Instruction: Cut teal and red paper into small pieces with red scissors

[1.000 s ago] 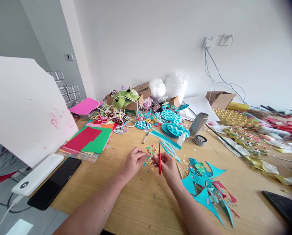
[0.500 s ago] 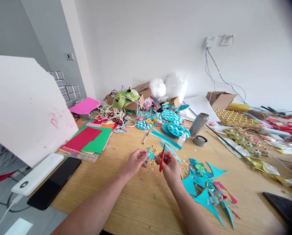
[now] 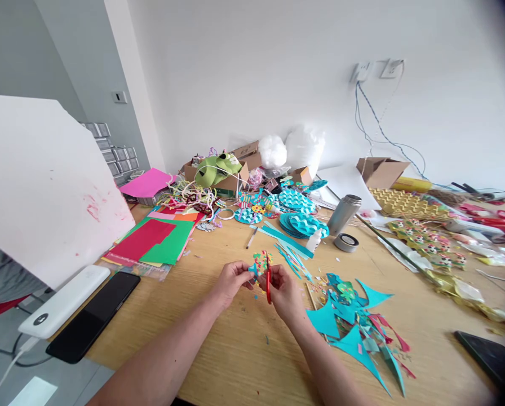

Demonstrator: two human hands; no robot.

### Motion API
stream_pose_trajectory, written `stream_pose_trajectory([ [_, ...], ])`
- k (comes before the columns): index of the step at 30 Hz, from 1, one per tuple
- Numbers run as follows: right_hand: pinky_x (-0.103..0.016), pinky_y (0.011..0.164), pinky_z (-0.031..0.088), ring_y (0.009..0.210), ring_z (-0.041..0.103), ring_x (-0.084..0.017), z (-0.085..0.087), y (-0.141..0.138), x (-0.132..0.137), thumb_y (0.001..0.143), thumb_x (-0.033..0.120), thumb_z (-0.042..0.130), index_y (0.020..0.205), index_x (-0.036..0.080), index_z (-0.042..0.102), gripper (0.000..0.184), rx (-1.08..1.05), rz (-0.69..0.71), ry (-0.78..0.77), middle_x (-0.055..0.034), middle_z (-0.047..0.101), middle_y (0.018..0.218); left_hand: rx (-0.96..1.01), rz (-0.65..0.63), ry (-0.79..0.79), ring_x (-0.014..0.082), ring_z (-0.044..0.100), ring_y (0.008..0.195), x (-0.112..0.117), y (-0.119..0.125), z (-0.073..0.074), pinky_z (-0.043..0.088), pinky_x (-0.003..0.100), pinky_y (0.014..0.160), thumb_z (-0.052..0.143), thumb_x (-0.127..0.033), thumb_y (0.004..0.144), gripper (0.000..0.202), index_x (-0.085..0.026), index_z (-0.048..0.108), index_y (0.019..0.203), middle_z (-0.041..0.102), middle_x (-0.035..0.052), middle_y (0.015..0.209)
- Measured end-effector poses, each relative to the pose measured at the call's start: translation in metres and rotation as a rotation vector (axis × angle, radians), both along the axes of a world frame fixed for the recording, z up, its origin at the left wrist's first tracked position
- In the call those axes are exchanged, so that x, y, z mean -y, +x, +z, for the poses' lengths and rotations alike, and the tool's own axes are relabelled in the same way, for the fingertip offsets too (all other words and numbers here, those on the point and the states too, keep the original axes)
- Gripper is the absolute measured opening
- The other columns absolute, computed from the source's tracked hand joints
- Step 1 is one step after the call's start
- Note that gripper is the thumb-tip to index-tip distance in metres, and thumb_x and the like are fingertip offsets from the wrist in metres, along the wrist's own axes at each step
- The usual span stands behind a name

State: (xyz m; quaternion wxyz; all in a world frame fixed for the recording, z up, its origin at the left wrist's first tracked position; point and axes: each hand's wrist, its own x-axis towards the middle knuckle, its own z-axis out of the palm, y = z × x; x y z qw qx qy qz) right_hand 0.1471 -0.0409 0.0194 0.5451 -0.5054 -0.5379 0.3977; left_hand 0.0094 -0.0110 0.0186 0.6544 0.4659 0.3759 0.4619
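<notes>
Small red scissors (image 3: 268, 286) are gripped in the right hand (image 3: 285, 293), with the blades pointed up. A tiny blue paper bit (image 3: 253, 270) is pinched by the left hand (image 3: 231, 282) (right beside the blades), just above the wooden table (image 3: 218, 349). Blue scraps (image 3: 349, 321) are piled near the right arm.

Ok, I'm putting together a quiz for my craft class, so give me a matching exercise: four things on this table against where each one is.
Things:
1 red scissors
2 colourful cutout
3 black phone
4 metal flask

Places:
A beside the white power bank
B in the right hand
C upright by the tape roll
D between the fingers of the left hand

Pairs: 1-B, 2-D, 3-A, 4-C.
</notes>
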Motion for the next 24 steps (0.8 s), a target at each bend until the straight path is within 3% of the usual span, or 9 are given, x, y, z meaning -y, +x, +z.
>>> stream_pose_trajectory([
  [5, -0.025, 0.048, 0.043, 0.05, 0.055, -0.014, 0.009, 0.003, 0.0, 0.06, 0.05, 0.071, 0.068, 0.02, 0.049, 0.039, -0.063, 0.035, -0.051, 0.0019, 0.057, 0.054, 0.008, 0.018, -0.002, 0.0113, 0.055, 0.056, -0.001, -0.001, 0.001, 0.044, 0.025, 0.056, 0.071, -0.031, 0.057, 0.023, -0.012, 0.063, 0.068, 0.063, 0.0033, 0.065],
  [12, -0.023, 0.045, 0.045, 0.045, 0.057, -0.013, 0.014, 0.006, 0.002, 0.062, 0.051, 0.069, 0.064, 0.017, 0.051, 0.038, -0.111, 0.136, -0.294, -0.001, 0.062, 0.055, 0.095, 0.04, -0.052, 0.0116, 0.056, 0.055, -0.005, -0.005, -0.002, 0.044, 0.025, 0.054, 0.072, -0.028, 0.057, 0.022, -0.011, 0.062, 0.067, 0.062, 0.0022, 0.061],
  [24, -0.019, 0.035, 0.041, 0.036, 0.054, -0.01, 0.012, 0.002, 0.009, 0.067, 0.05, 0.065, 0.061, 0.018, 0.047, 0.037, -0.005, 0.345, -0.366, 0.0042, 0.057, 0.046, 0.206, 0.204, -0.135, 0.0063, 0.051, 0.049, -0.015, -0.011, -0.009, 0.04, 0.019, 0.051, 0.074, -0.025, 0.055, 0.019, -0.013, 0.061, 0.063, 0.057, -0.0028, 0.056],
])
